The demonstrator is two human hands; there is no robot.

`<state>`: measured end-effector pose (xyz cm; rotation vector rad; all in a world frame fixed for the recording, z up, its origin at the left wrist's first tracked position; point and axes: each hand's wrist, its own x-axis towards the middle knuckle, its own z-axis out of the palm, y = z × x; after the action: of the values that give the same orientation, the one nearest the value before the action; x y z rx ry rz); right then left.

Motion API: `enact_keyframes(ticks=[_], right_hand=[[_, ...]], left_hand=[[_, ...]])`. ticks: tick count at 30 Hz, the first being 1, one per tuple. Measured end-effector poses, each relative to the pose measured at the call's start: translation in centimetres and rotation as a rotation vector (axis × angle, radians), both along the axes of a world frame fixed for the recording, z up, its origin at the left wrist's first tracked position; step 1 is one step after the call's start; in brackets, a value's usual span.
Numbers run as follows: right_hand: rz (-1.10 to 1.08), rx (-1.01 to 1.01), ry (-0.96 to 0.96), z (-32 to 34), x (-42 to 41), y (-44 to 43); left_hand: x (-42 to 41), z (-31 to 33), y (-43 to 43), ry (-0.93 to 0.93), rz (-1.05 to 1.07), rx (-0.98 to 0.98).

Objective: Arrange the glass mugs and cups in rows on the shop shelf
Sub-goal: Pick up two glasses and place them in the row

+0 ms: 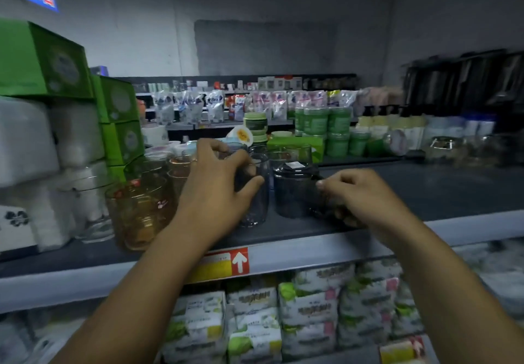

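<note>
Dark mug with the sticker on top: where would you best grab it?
Take the dark mug by its handle, from the right: it juts out that side, away from the clear cup at its left. The right hand pinches there.

On the shelf (425,193), near its front edge, a cup (256,202) stands just left of a mug (292,193). A second mug (139,213) stands further left, rear cups (295,151) behind, boxes (42,60) at the left end, packets (309,307) below.

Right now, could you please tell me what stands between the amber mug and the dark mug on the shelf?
A clear glass cup, gripped by the left hand, stands between them, close beside the dark mug, as the head view shows.
</note>
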<state>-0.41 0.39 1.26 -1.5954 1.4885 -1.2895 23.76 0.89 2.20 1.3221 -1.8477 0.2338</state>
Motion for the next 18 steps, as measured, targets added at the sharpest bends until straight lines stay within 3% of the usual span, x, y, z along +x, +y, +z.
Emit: enact_keyframes(ticks=[3,6,11,14,18], right_hand=[[0.080,0.132,-0.253,0.3,-0.5,0.7],[0.076,0.147,-0.349,0.0,-1.1,1.0],[0.073,0.161,-0.322,-0.3,-1.4,1.4],[0.060,0.162,-0.249,-0.4,-1.2,1.3],[0.037,0.133,-0.151,-0.4,-1.4,0.8]], left_hand=[[-0.6,-0.8,0.9,0.121,-0.125,0.013],[-1.4,-1.9,1.3,0.274,-0.188,0.107],[-2.9,-2.5,0.6,0.558,-0.253,0.272],[-4.0,-2.3,-0.1,0.550,-0.195,0.346],[-5.0,-2.4,-1.2,0.524,-0.114,0.295]])
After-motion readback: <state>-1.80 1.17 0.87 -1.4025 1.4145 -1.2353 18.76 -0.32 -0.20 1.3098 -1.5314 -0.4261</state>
